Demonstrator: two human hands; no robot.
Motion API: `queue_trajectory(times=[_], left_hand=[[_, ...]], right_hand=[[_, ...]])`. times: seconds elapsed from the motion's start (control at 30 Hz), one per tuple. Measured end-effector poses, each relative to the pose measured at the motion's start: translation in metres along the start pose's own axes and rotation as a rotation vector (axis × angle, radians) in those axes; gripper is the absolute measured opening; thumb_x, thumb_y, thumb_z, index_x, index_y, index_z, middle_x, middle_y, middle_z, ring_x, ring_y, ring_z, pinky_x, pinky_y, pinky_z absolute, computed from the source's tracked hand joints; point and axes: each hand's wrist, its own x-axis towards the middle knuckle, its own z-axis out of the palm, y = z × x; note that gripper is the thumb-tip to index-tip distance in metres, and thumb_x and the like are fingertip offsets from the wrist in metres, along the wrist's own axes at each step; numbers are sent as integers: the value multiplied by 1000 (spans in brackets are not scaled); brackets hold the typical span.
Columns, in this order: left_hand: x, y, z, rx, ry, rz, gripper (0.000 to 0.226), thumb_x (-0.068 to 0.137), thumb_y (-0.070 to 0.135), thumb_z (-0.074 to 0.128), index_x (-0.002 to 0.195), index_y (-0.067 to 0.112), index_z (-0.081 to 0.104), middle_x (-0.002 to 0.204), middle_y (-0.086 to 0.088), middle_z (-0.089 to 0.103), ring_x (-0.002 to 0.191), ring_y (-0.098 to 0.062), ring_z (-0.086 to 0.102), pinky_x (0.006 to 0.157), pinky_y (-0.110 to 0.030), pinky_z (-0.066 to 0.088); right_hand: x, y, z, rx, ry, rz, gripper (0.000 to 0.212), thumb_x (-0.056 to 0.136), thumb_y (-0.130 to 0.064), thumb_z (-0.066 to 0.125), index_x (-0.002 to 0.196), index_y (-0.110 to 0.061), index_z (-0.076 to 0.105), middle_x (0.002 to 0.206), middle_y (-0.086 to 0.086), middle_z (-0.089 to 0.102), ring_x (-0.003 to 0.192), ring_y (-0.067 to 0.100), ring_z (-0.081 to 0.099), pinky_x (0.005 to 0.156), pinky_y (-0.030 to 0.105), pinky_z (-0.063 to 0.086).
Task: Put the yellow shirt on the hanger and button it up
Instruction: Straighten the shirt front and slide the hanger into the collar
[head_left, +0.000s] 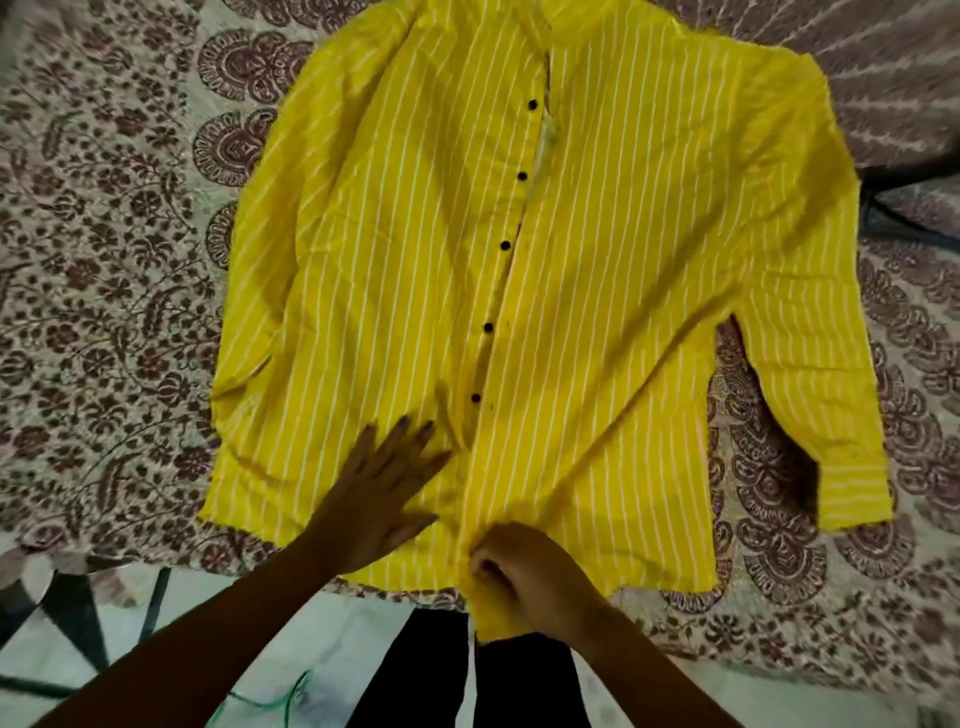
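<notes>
The yellow shirt (597, 270) with thin white stripes lies flat and front side up on a patterned bedspread, its collar at the far end and its hem towards me. A row of dark buttons (488, 327) runs down the left placket; the front edges meet loosely. My left hand (379, 499) lies flat with spread fingers on the shirt's lower left panel. My right hand (524, 577) grips the bottom of the front placket at the hem, fingers curled round the cloth. No hanger is in view.
The bedspread (114, 291) with a brown floral print covers the bed on both sides of the shirt. The bed's near edge runs just below the hem. Below it are a pale tiled floor (322, 639) and my dark trouser legs (431, 670).
</notes>
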Motion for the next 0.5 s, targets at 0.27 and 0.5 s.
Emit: queue_trajectory(times=[0.27,0.5], left_hand=[[-14,-36,-17,-300,499,-1024,43,93,31,48,130,9,46,135,-23,44,124,-41,40,102,-53,30],[-39,-58,-36,-443,513,-1125,25,93,26,54,105,4,57,90,-26,66,78,-42,61,65,-44,44]], right_hand=[[-15,10,-34,-209,814,325,20,86,-25,49,96,-15,64,93,8,68,87,22,57,76,33,43],[-55,59,-64,-27,981,1194,55,81,-42,56,120,-4,57,115,29,55,106,45,51,88,46,40]])
